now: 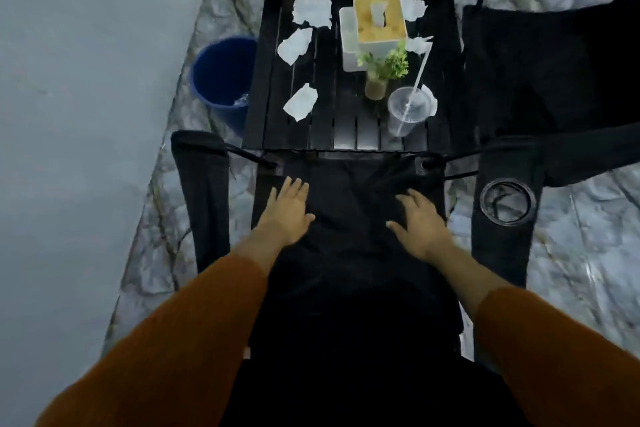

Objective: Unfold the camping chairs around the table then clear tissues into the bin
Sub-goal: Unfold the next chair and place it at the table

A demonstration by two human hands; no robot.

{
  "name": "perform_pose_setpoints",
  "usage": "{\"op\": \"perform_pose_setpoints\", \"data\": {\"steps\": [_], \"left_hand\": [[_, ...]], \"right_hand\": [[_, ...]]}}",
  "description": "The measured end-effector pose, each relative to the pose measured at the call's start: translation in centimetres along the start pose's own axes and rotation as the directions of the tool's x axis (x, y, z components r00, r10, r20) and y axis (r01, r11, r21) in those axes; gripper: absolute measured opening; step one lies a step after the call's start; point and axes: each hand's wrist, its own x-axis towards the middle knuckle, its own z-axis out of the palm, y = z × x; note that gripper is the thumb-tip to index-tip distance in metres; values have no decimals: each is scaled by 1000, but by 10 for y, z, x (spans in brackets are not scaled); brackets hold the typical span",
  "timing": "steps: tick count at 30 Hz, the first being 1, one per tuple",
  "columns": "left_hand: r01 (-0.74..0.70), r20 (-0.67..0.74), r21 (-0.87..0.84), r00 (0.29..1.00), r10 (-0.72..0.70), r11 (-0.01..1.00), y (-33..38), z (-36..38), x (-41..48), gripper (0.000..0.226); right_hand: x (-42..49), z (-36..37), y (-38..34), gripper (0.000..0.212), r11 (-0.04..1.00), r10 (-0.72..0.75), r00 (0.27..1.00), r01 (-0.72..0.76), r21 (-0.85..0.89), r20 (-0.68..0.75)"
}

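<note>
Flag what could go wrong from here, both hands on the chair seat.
1. The chair butts the near edge of the table; a shove could jolt it and tip the straw cup standing near that edge.
2. Reaching over the chair for tissues might knock the small plant.

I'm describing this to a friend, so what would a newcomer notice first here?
The left hand and right hand, in orange sleeves, rest on the black camping chair in the foreground. Beyond them, crumpled white tissues stand out on the black slatted table around a yellow-topped tissue box. A blue bin sits on the floor left of the table.
</note>
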Motion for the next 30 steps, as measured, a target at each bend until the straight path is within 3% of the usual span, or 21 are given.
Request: {"op": "perform_pose_setpoints", "data": {"steps": [3, 8, 12, 15, 20, 22, 26, 30], "left_hand": [[-36, 23, 79, 999, 34, 996, -7, 55, 40, 77], [-23, -99, 188, 994, 42, 982, -28, 112, 104, 91], [63, -75, 250, 996, -46, 966, -40, 134, 136, 99], [77, -82, 255, 995, -58, 964, -36, 137, 135, 98], [31, -128, 87, 992, -20, 996, -21, 150, 93, 88], [23, -62, 83, 998, -18, 996, -23, 163, 74, 86], [96, 143, 139, 983, -115, 986, -32, 177, 64, 89], [65, 267, 128, 959, -98, 990, -26, 150, 64, 90]], "right_hand": [[35, 52, 15, 74, 993, -7, 997, 15, -117, 70], [91, 106, 37, 93, 970, -94, 996, 93, -223, 6], [124, 134, 67, 109, 942, 10, 972, 69, -329, 233], [127, 135, 70, 112, 942, 23, 958, 75, -328, 285], [91, 136, 60, 97, 961, -113, 990, 131, -244, 85], [72, 140, 67, 94, 946, -122, 981, 162, -280, 154], [58, 149, 84, 97, 927, 72, 901, 98, -363, 428], [61, 132, 65, 90, 941, 106, 861, 75, -330, 498]]}}
